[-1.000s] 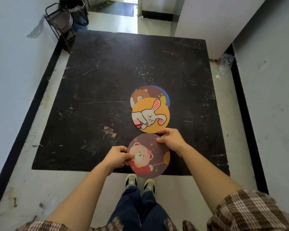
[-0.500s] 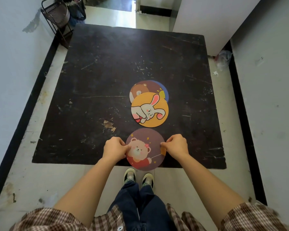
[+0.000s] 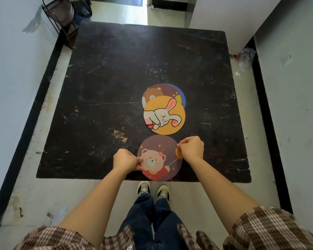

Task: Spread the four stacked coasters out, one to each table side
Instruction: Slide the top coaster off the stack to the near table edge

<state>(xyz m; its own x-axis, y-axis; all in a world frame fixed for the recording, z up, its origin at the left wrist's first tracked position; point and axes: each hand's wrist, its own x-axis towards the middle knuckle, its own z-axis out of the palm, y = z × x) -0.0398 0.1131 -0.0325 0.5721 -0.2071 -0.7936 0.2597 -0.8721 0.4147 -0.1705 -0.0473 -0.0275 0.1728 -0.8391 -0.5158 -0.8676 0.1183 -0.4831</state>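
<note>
A mauve coaster with a pink bear lies at the near edge of the black table, slightly overhanging it. My left hand pinches its left rim and my right hand pinches its right rim. Beyond it, near the table's middle, an orange rabbit coaster lies on top of a brown bear coaster. A blue coaster peeks out under those two at the right.
A dark wire basket on a stand is by the table's far left corner. White walls close in on both sides. Crumpled plastic lies on the floor at the right. My shoes are just below the near edge.
The bear coaster has slid a little farther onto the table from its overhang. My right hand moved from its top rim to its right rim. The stack has not moved.
</note>
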